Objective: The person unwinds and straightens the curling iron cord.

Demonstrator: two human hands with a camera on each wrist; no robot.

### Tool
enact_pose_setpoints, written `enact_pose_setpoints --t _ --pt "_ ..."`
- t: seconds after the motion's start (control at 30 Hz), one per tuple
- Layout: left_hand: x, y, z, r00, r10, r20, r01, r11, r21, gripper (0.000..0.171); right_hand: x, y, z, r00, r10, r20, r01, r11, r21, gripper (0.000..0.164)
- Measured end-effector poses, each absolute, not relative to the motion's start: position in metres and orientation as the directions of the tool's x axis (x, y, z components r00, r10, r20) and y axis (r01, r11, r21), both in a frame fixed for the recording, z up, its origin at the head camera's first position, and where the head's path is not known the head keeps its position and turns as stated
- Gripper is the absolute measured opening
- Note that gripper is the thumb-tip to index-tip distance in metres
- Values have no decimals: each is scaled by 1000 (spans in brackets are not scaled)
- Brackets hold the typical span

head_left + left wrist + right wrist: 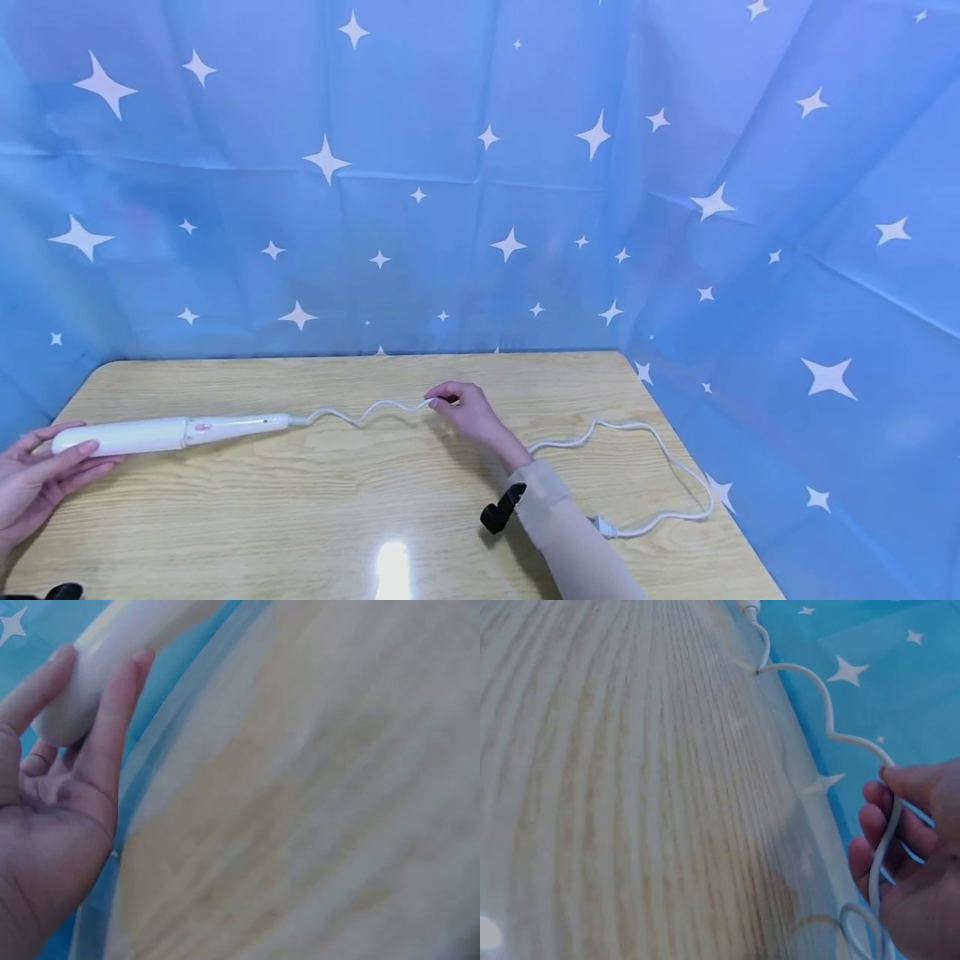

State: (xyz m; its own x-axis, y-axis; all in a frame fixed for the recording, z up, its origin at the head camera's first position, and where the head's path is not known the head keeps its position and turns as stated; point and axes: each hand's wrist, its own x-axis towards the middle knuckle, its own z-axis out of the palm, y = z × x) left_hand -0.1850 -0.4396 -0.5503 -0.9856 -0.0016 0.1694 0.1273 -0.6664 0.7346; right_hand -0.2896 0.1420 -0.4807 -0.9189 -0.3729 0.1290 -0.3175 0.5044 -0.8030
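Observation:
On the left of the head view, my left hand (45, 483) grips the thick rounded end of a long white corded styling wand (142, 436). Its slimmer handle (236, 427), with a small pink button, points right toward the cord. Thumb and fingers lie on opposite sides of the barrel (90, 682) in the left wrist view. My right hand (468, 412) pinches the white power cord (382, 405) between thumb and fingers near the table's back. The cord (829, 712) runs in bends from the handle to this hand, then passes down across the palm side.
Beyond my right forearm, the rest of the cord loops over the right side of the wooden table (300, 517). Its white plug (602, 527) lies beside my sleeve (562, 525). A blue star-patterned curtain (420, 275) hangs behind and to the right.

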Motion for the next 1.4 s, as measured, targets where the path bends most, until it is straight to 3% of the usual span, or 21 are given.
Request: enact_pose_setpoints --t 0.17,0.43,0.53,0.67,0.9,1.07,1.4 --pt "-190 -445 -546 -996 -91 17 60 -492 868 43 -293 141 -481 -915 -389 111 -321 531 -784 17" --pt "-196 -443 -549 -963 -268 -22 44 -237 970 50 -292 140 -483 -917 -391 76 -299 550 -780 16" --pt "-203 -438 -544 -934 -355 -47 -58 19 998 57 -290 144 -482 -918 -386 91 -308 549 -777 17" --pt "-210 -431 -536 -896 -437 -77 -230 311 922 66 -285 155 -476 -928 -352 125 -307 525 -794 18" --pt "-208 -426 -529 -900 -435 -30 -257 474 842 63 -278 191 -464 -933 -300 202 -336 517 -787 18" --pt "-207 -423 -524 -895 -445 28 -268 587 764 60 -269 212 -459 -946 -275 171 -301 552 -778 17" --pt "-199 -404 -509 -896 -433 96 -229 638 735 56 -257 229 -463 -942 -312 121 -292 589 -754 17"
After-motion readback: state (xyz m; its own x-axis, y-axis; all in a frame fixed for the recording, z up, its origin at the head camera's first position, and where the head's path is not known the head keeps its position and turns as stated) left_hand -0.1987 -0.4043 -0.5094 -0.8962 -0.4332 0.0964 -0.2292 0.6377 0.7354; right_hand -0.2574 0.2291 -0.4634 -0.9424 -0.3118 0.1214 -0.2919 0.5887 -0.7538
